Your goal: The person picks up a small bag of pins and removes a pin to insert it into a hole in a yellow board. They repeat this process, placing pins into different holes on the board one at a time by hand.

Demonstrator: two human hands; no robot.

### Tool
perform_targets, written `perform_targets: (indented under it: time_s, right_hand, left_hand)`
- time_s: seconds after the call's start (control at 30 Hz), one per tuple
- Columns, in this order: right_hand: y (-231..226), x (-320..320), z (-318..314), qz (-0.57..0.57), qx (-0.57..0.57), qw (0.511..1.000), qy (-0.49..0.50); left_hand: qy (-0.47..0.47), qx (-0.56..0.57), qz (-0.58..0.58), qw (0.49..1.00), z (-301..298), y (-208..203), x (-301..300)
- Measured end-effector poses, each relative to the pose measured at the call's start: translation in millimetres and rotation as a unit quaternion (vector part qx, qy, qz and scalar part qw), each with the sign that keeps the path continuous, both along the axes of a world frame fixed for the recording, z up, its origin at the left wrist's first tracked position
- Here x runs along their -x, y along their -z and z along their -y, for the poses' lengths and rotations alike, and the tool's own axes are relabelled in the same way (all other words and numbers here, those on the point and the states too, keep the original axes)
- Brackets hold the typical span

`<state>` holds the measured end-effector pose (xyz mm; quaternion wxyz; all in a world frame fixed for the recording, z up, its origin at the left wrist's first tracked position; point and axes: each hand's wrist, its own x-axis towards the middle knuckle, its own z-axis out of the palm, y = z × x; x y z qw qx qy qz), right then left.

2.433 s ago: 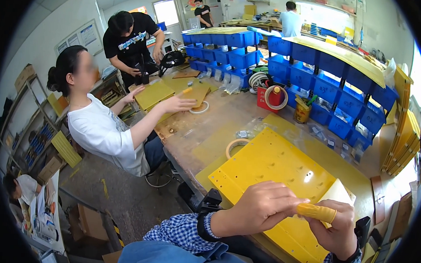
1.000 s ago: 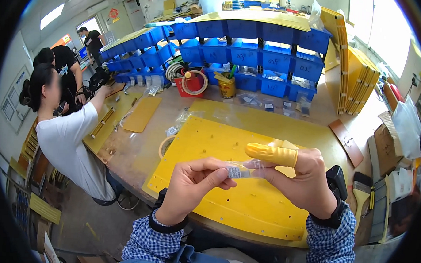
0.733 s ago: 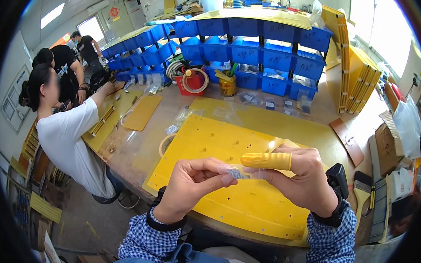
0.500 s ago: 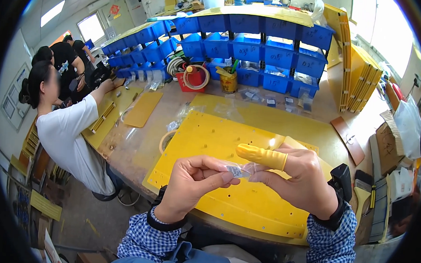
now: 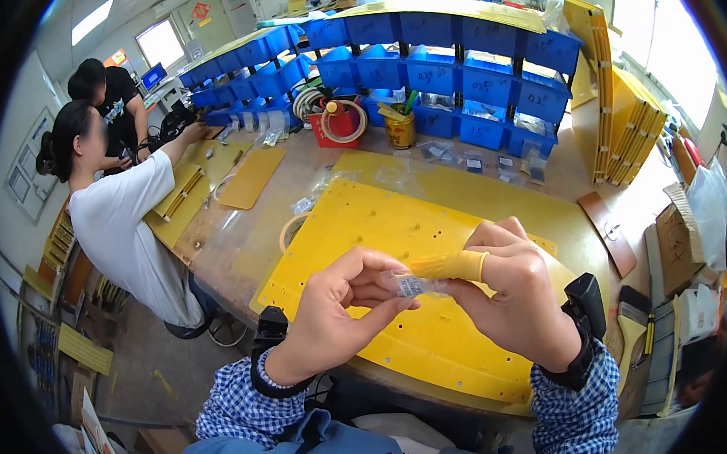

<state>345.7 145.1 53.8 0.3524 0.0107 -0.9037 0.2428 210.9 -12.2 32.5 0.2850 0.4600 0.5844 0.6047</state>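
A small clear plastic bag [image 5: 409, 287] with a printed label is stretched between my two hands above a yellow board. My left hand [image 5: 335, 315] pinches its labelled end between thumb and fingers. On the other end, my right hand [image 5: 511, 286] has its thumb and index finger closed; that finger wears a yellow rubber finger cot [image 5: 451, 266]. What the bag contains is too small to make out. Beneath both hands, the yellow board [image 5: 447, 356] lies flat on the table, with small holes and several short pegs on its face.
Blue bins [image 5: 431, 72] stand in rows along the back. In front of them are a red box with coiled cable [image 5: 339, 124], a tin of tools [image 5: 400, 130] and small bags [image 5: 440, 153]. A brush [image 5: 633, 320] lies at right. A co-worker in white [image 5: 133, 217] sits at left.
My right index finger has bent down onto the bag, where before it stuck out above it. The left fingers have shifted on the bag. The view has moved slightly.
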Motion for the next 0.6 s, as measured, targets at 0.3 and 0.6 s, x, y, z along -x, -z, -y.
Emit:
perform_targets:
  time_s: [0.3,0.6]
  right_hand:
    - [4,3,6,-0.091,-0.045,0.995,-0.015]
    - [3,-2,17,-0.097,-0.179,0.978,-0.038]
  left_hand:
    - [0.117,0.092,-0.009,0.989,6,-4,16]
    - [0.220,0.152,0.155,0.951,16,-8,40]
